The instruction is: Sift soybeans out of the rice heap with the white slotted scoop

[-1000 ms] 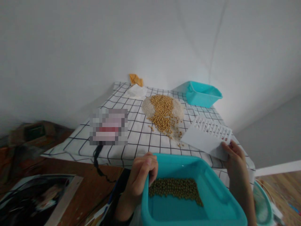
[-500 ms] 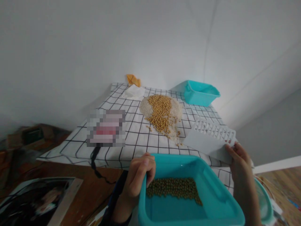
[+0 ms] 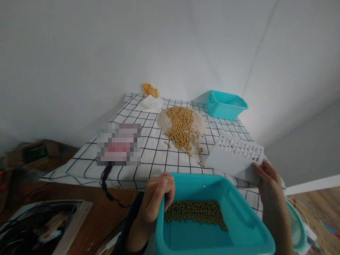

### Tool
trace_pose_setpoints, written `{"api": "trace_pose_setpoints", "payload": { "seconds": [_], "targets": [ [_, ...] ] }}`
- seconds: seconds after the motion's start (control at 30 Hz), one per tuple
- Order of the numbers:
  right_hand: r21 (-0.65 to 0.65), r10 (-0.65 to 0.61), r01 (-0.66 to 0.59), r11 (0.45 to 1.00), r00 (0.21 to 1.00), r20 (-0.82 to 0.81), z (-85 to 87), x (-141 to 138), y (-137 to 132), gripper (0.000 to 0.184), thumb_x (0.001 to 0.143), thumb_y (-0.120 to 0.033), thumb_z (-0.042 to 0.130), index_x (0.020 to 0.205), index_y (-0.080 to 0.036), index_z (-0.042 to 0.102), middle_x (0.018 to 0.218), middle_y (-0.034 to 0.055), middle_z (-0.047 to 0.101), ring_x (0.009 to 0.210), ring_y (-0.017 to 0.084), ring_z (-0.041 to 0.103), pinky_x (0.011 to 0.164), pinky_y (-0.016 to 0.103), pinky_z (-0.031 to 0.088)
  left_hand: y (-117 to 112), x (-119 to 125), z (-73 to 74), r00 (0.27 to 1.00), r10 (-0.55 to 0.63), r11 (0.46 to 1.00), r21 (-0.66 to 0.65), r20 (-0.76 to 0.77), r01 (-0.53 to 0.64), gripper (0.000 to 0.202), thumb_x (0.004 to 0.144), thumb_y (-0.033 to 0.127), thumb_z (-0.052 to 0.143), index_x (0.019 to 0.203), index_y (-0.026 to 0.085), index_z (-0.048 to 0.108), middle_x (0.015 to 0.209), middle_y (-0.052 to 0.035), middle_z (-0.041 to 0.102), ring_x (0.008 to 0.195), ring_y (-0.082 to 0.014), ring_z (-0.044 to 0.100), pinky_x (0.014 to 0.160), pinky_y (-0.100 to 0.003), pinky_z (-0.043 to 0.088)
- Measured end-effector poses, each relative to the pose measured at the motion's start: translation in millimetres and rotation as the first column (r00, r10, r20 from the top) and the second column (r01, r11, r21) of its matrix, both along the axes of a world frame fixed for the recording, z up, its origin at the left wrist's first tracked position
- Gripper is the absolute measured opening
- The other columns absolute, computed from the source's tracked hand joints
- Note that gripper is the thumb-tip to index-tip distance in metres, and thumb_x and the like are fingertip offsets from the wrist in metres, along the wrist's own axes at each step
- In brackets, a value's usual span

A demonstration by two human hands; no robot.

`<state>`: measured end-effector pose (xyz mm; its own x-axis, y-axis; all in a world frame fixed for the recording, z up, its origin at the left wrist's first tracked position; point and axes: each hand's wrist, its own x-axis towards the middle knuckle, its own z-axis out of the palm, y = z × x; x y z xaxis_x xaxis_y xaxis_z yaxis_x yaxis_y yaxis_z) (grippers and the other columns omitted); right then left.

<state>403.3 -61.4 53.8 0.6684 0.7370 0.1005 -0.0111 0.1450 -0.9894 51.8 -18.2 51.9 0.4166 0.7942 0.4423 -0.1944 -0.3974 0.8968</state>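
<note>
My left hand (image 3: 155,200) is closed on the near-left rim of a teal plastic tub (image 3: 239,226) with a layer of soybeans (image 3: 195,211) on its bottom. My right hand (image 3: 268,180) grips the corner of a white slotted scoop (image 3: 233,157), held just above the checked tablecloth (image 3: 156,152). Beyond the scoop's front edge lies a heap of yellow soybeans (image 3: 182,129) mixed with white rice (image 3: 166,122).
A second teal tub (image 3: 225,104) stands at the far right of the table by the wall. A white cloth (image 3: 150,103) and an orange scrap (image 3: 150,89) lie at the back. A blurred-out patch (image 3: 118,144), a black cord (image 3: 107,184) and a brown floor (image 3: 87,212) are at left.
The view shifted slightly. The scoop rose a little to the right, then came back down toward the heap. My left hand kept its hold on the tub.
</note>
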Motion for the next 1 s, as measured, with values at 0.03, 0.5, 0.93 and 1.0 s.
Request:
{"api": "trace_pose_setpoints", "payload": {
  "seconds": [0.03, 0.5, 0.93, 1.0],
  "targets": [
    [0.001, 0.013, -0.013, 1.0, 1.0, 0.002, 0.2, -0.1, -0.4, 0.035, 0.072, -0.038, 0.085, 0.104, -0.027, 0.076, 0.098, 0.0009, 0.079, 0.093, 0.024, 0.073, 0.075, 0.031, 0.059, 0.2, 0.3, -0.1, 1.0, 0.0, 1.0, 0.003, -0.001, 0.0, 0.061, 0.108, 0.027, 0.021, 0.05, 0.022, 0.036, 0.045, 0.003, 0.041, 0.051, -0.0167, 0.044, 0.079, -0.04, 0.035],
    [-0.035, 0.065, -0.063, 0.997, 0.997, 0.04, 2.2, 1.4, -3.7, 0.032, 0.074, -0.038, 0.083, 0.104, -0.027, 0.076, 0.102, 0.0028, 0.079, 0.094, 0.026, 0.073, 0.076, 0.033, 0.059, -1.6, 0.1, 1.9, 0.999, 0.037, 0.999, 0.013, -0.035, -0.037, 0.061, 0.108, 0.029, 0.021, 0.048, 0.023, 0.035, 0.043, 0.0019, 0.041, 0.05, -0.0174, 0.044, 0.077, -0.041, 0.037],
    [-0.119, 0.19, -0.187, 0.975, 0.982, 0.013, 11.6, -11.1, 23.8, 0.033, 0.068, -0.041, 0.087, 0.094, -0.026, 0.076, 0.088, 0.0015, 0.078, 0.077, 0.024, 0.071, 0.06, 0.03, 0.054, -1.7, 6.1, 10.5, 0.997, 0.075, 0.997, 0.003, 0.001, -0.075, 0.064, 0.107, 0.038, 0.025, 0.045, 0.023, 0.034, 0.039, 0.0024, 0.04, 0.046, -0.0169, 0.042, 0.073, -0.041, 0.037],
    [-0.145, 0.234, -0.23, 0.962, 0.972, 0.011, 14.8, -12.9, 34.0, 0.031, 0.066, -0.04, 0.087, 0.09, -0.025, 0.075, 0.083, 0.0012, 0.076, 0.07, 0.023, 0.068, 0.057, 0.03, 0.052, -2.3, 5.6, 10.9, 0.996, 0.083, 0.997, -0.002, -0.013, -0.083, 0.064, 0.107, 0.039, 0.025, 0.045, 0.024, 0.033, 0.038, 0.0019, 0.04, 0.046, -0.0173, 0.043, 0.073, -0.041, 0.038]
  ]
}}
